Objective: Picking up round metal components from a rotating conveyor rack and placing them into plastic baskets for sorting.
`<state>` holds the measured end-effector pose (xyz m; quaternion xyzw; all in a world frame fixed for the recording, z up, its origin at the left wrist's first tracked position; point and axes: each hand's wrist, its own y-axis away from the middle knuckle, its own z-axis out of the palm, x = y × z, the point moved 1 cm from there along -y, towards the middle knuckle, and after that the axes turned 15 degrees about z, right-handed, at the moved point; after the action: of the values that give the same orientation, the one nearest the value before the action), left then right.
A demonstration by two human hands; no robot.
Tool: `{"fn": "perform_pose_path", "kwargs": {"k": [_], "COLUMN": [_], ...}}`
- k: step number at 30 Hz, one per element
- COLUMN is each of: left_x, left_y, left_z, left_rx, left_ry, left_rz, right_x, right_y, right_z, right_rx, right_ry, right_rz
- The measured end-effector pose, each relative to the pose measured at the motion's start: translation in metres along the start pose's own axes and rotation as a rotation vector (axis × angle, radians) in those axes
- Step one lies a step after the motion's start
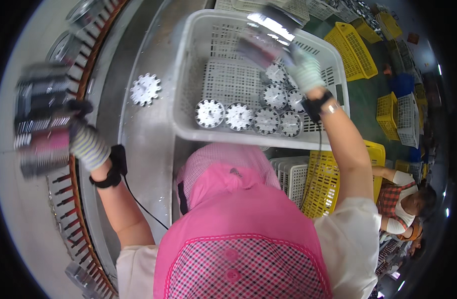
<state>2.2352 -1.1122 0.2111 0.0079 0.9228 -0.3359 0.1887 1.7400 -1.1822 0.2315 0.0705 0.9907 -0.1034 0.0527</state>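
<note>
Above the white crate (233,79), we note the right hand (305,69) with its grip round a blurred metal part (268,37), the left hand (89,144) likewise holding blurred metal pieces (43,117).

Metal bench (149,169) w/ toothed disc (145,89)

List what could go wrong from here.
1. The blurred, shiny metal cylinder in the gloved right hand might knock the silver, toothed metal parts grouped close by in the white perforated plastic crate.
2. The thin black cable trailing from the left wrist across the grey metal bench might snag.
3. The loose silver toothed disc on that bench might get bumped.
</note>
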Motion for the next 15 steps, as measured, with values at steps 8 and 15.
{"fn": "perform_pose_path", "kwargs": {"k": [8, 15], "left_x": [0.336, 0.453], "left_y": [-0.083, -0.056], "left_z": [0.064, 0.164], "left_rx": [-0.187, -0.986], "left_ry": [1.348, 0.864], "left_rz": [-0.091, 0.318], "right_x": [0.301, 0.235], "right_y": [0.080, 0.023], "right_z": [0.076, 0.188], "right_rx": [-0.208, -0.302], "right_ry": [0.142, -0.094], "right_rz": [0.396, 0.180]}}
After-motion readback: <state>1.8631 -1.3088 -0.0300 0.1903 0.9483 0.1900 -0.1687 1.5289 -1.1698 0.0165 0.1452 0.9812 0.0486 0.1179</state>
